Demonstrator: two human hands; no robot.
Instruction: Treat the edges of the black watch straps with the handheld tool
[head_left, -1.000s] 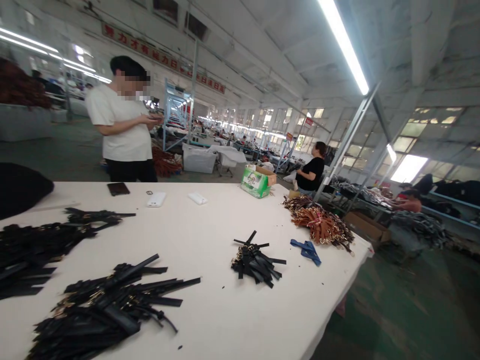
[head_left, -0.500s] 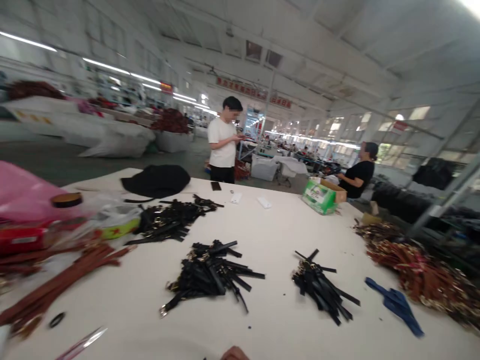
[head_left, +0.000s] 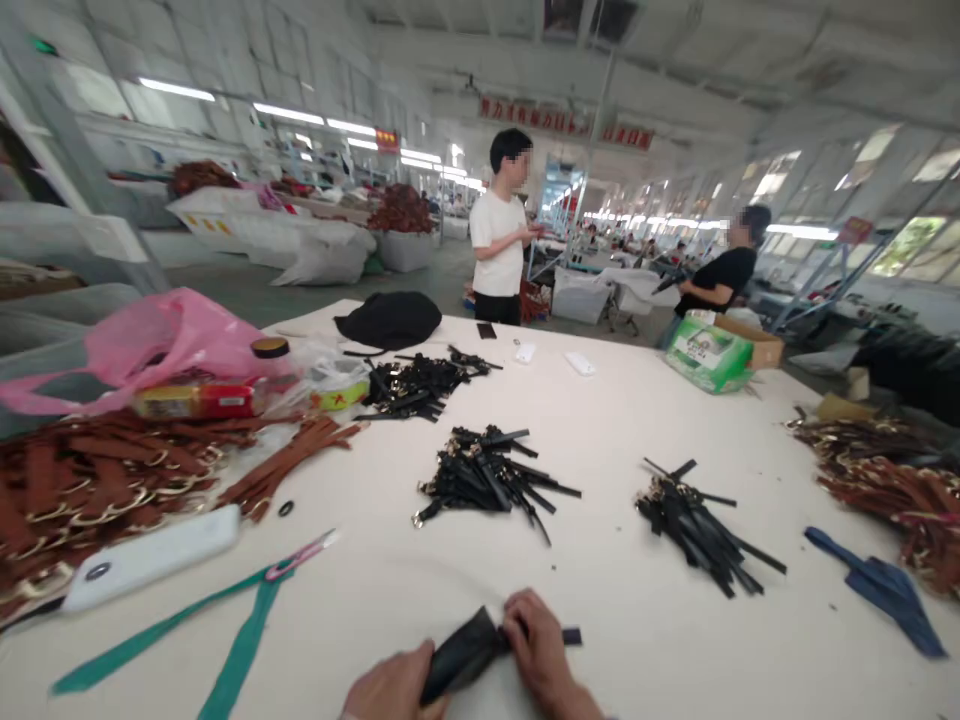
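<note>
At the bottom of the head view, my left hand [head_left: 390, 685] is closed around the near end of a black leather-like strap piece [head_left: 461, 655], which looks wide and folded. My right hand [head_left: 536, 640] pinches its other end. A narrow black tab [head_left: 571, 636] sticks out beyond those fingers; whether it belongs to the same piece I cannot tell. Ahead of my hands lies a pile of black straps [head_left: 487, 475] with gold-coloured buckles. To the right is a smaller bunch of black straps [head_left: 697, 525].
Thread snips [head_left: 304, 555] with a green ribbon and a white device [head_left: 154, 555] lie left, beside brown straps [head_left: 112, 460]. More brown straps [head_left: 900, 490] and a blue cloth piece [head_left: 881, 590] are right. A green box [head_left: 709, 355] stands at the back. Two people are beyond the table.
The view has turned left and tilted down, so table items appear farther right and higher. Both my hands and the black strap piece now show; before, only part of one hand did.
</note>
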